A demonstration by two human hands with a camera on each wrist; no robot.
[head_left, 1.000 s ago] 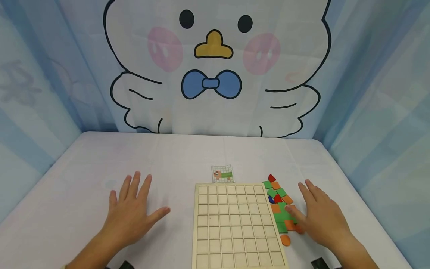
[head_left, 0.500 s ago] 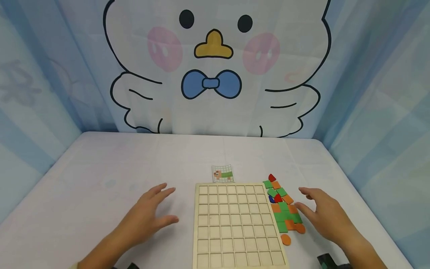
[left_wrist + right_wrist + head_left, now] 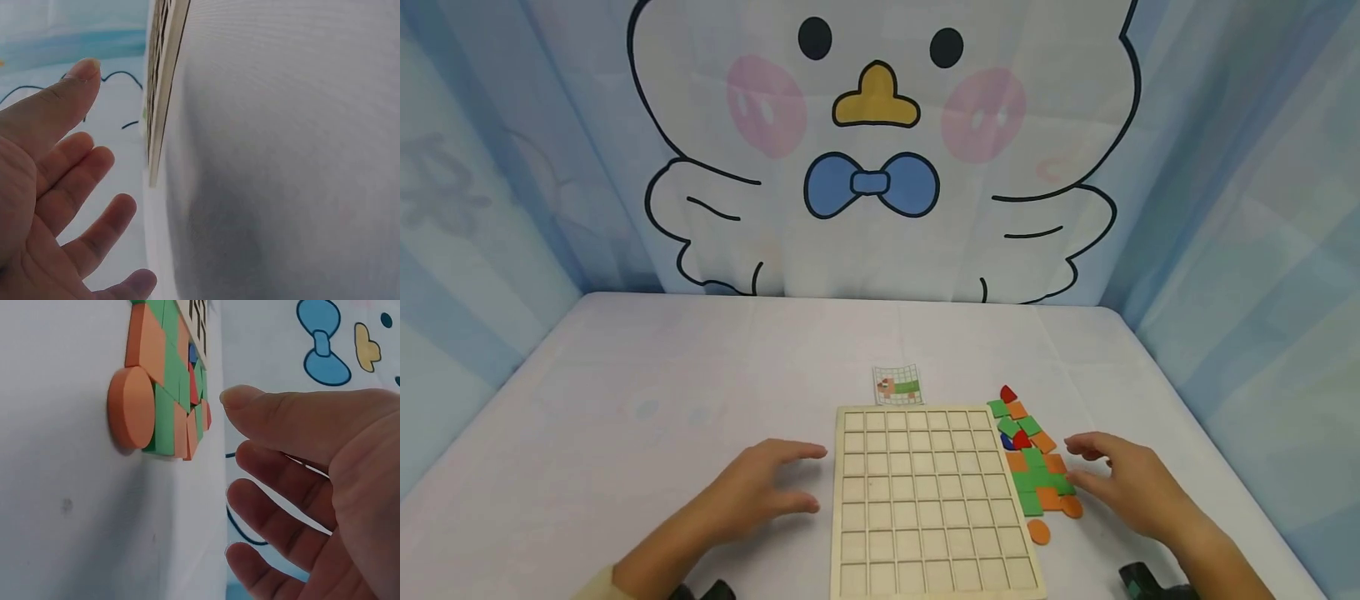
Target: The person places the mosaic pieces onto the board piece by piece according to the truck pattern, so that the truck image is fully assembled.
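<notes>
A pale wooden grid board (image 3: 934, 500) lies flat on the white table. Just off its left edge hovers my left hand (image 3: 756, 492), thumb and fingers apart, with nothing between them. To the right of the board lies a cluster of flat pieces: green squares (image 3: 1034, 477), orange squares (image 3: 1049, 498), orange discs (image 3: 1039, 532), red pieces (image 3: 1022, 439) and a partly covered blue one (image 3: 1007, 442). My right hand (image 3: 1131, 483) is held beside that cluster, its fingers loosely bent and gripping nothing. The right wrist view shows a gap between the thumb (image 3: 275, 415) and the pieces.
A small picture card (image 3: 898, 386) with an animal drawn on a grid lies at the board's far edge. Behind the table (image 3: 700, 367) hangs a cloth (image 3: 872, 250) with a cartoon figure, and blue curtains (image 3: 1247, 250) close off both sides.
My left hand has moved right toward the board and turned from palm-down spread fingers to a sideways pose. My right hand has shifted slightly right and its fingers have bent more.
</notes>
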